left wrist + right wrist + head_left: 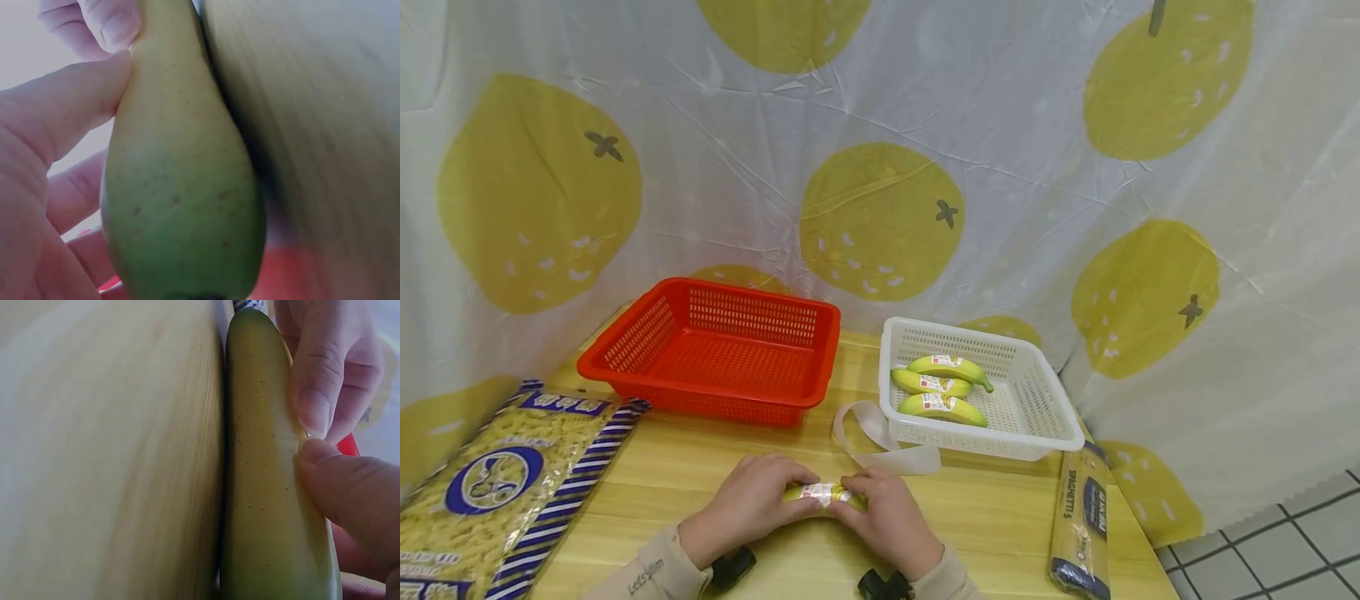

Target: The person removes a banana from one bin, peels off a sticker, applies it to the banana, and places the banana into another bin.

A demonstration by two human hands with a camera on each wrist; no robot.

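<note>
My left hand (pixel 748 503) and right hand (pixel 889 518) each pinch one end of the banana (pixel 824 495), pressing it flat on the surface (pixel 1000 517) between them, steadying its label upward.

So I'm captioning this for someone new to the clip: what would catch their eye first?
Probably both hands at the near table edge, the left hand and right hand gripping one yellow-green labelled banana between them. Behind them sit an empty red plastic basket on the left and a white plastic basket on the right holding three more labelled bananas.
</note>
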